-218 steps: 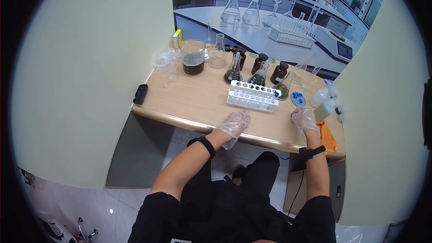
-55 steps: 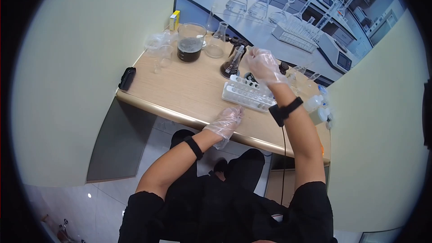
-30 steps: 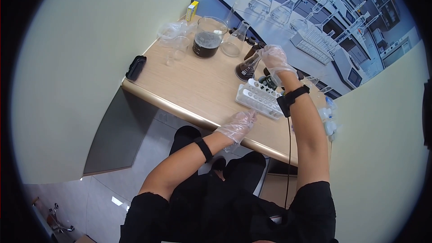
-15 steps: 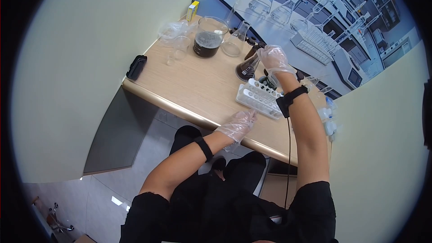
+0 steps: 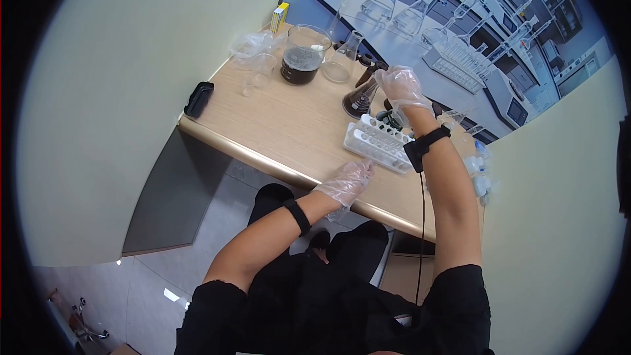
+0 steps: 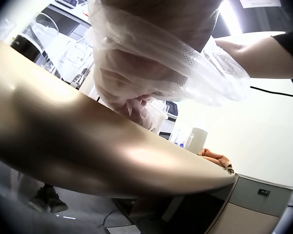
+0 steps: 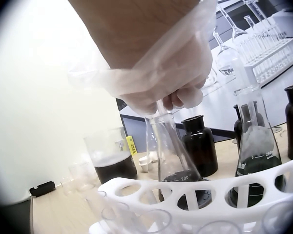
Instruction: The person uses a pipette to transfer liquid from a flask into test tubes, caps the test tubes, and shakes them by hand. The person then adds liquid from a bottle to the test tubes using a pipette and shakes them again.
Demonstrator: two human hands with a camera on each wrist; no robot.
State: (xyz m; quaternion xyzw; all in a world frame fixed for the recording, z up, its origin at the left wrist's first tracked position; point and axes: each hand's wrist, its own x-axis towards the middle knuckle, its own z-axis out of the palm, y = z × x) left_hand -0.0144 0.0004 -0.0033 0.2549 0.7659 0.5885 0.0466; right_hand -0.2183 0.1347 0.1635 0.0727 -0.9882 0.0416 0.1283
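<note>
In a clear glove, my right hand (image 5: 399,85) pinches a thin glass tube (image 7: 159,105) at the mouth of a conical flask (image 5: 359,102). The tube reaches down into the flask (image 7: 178,168), which stands upright with dark contents. In front of that flask is a white test tube rack (image 5: 379,147) with clear tubes, whose upper plate (image 7: 217,195) crosses the right wrist view. My left hand (image 5: 346,183), also gloved, rests at the table's front edge just before the rack, fingers loosely curled. Nothing held shows there, though its fingertips are partly hidden in the left wrist view.
A large beaker (image 5: 300,66) of dark liquid and a conical flask (image 5: 338,68) stand at the back left. Behind the rack are brown bottles (image 7: 200,148) and another dark-filled flask (image 7: 258,151). Plastic bottles (image 5: 478,167) stand at the right, a black object (image 5: 199,99) at the left edge.
My right hand has gone from the right side of the table to the dark-filled flask and taken hold of its glass tube. Over the last second both hands are nearly still.
</note>
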